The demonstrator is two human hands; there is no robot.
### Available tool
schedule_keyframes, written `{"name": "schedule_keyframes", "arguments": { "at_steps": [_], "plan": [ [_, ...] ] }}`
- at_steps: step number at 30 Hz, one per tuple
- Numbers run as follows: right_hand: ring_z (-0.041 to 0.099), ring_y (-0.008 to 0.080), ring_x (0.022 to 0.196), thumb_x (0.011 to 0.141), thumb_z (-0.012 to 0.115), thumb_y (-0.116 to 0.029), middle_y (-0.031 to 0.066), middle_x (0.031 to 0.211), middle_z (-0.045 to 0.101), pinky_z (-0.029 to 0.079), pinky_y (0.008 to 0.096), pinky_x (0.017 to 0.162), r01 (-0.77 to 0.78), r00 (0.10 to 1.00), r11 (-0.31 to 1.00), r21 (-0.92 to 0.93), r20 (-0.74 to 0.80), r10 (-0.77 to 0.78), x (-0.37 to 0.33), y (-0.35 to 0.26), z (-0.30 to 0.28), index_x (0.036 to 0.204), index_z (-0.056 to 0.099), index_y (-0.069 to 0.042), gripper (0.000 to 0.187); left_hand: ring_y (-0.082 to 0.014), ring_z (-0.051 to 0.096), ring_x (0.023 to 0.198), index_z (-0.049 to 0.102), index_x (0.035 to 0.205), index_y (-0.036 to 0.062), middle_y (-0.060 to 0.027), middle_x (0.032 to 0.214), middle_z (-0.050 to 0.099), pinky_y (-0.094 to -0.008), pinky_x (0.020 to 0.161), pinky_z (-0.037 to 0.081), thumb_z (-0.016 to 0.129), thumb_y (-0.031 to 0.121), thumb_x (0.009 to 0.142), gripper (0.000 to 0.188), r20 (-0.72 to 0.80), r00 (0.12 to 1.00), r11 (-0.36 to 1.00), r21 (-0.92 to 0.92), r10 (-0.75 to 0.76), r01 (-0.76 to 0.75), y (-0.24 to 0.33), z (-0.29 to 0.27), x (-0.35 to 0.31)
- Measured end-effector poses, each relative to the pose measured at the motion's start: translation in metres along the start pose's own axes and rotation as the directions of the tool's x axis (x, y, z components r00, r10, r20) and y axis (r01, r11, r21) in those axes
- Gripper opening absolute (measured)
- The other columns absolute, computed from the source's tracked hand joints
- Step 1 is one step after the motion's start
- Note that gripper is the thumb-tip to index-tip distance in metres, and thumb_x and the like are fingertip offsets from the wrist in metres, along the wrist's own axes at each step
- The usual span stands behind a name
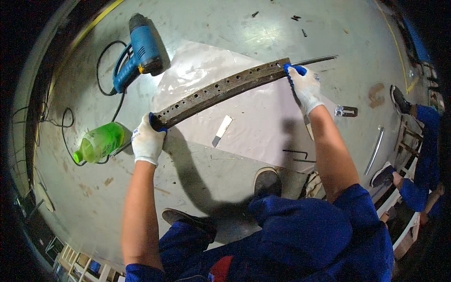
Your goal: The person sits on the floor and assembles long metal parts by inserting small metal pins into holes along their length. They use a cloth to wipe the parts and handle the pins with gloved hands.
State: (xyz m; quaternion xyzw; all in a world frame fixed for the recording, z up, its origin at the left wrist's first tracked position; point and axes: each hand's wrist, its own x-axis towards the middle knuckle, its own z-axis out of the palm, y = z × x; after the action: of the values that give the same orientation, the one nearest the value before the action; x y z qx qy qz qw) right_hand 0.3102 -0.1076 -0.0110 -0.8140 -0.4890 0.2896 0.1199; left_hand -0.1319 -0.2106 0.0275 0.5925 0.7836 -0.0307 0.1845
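Observation:
A long dark bar with a row of round holes [218, 90] is held up in both hands and slants upward to the right. My left hand [147, 140], in a white glove with blue fingertips, is closed round its lower left end. At the upper right end, my right hand [305, 87], gloved alike, grips the bar. A thin grey strip [315, 60] sticks out past the right end; how it meets the bar is hidden. Below the bar, a scraper with a white handle [222, 131] lies on a whitish plastic sheet [253, 141].
A blue heat gun [144, 46] with a black cord stands at the back left. Nearer lies a green bottle [101, 142]. Hex keys [299, 152], a black utility knife [346, 111] and a metal strip [374, 150] lie rightward. Another person's leg [425, 141] shows far right.

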Motion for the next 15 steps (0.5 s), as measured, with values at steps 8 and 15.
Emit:
{"name": "schedule_keyframes", "arguments": {
  "at_steps": [8, 15],
  "plan": [
    [0.065, 0.0375, 0.120, 0.095, 0.064, -0.057, 0.0201, 0.128, 0.069, 0.049, 0.0446, 0.105, -0.057, 0.998, 0.997, -0.047, 0.021, 0.058, 0.002, 0.007, -0.003, 0.132, 0.065, -0.009, 0.061, -0.0445, 0.070, 0.101, 0.065, 0.117, 0.0061, -0.0250, 0.104, 0.073, -0.0514, 0.086, 0.056, 0.078, 0.018, 0.078, 0.043, 0.068, 0.996, 0.998, -0.009, 0.063, -0.062, -0.013, 0.004, 0.014],
    [0.063, 0.0380, 0.123, 0.095, 0.059, -0.056, 0.0230, 0.125, 0.068, 0.049, 0.0468, 0.105, -0.048, 0.999, 0.999, -0.010, 0.006, 0.048, -0.041, 0.058, -0.068, 0.130, 0.067, -0.013, 0.055, -0.0377, 0.069, 0.106, 0.042, 0.154, 0.0045, -0.0234, 0.119, 0.069, -0.0435, 0.092, 0.054, 0.079, 0.017, 0.085, 0.079, 0.043, 0.983, 0.978, -0.117, 0.181, -0.175, -0.057, -0.014, -0.006]
  ]
}}
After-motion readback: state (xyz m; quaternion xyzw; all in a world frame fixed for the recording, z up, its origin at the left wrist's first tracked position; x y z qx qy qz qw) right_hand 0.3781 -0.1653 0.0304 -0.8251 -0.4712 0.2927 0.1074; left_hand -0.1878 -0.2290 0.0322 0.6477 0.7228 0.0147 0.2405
